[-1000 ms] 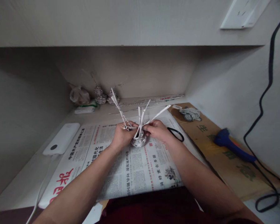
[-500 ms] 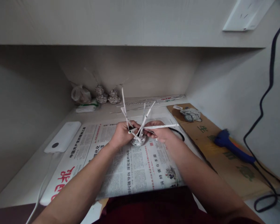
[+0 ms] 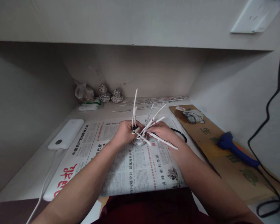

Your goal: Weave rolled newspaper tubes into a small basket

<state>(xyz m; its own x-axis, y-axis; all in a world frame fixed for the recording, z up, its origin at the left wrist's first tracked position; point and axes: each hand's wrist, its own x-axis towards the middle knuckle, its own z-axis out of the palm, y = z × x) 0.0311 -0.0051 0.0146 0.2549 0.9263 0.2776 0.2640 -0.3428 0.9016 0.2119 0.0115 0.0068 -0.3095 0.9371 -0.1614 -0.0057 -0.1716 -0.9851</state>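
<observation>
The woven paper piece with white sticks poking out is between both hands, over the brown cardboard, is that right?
Not quite: the head view shows the woven paper piece between the left hand and right hand, over the newspaper, not the cardboard.

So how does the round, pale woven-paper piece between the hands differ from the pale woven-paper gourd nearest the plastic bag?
The round, pale woven-paper piece shows one partly hidden bulge; the pale woven-paper gourd has two, stacked. Pale loose paper tubes splay from the piece, while the gourd has no such spread. The left hand and right hand hold the piece; neither touches the gourd. Both look woven from paper strips.
</observation>
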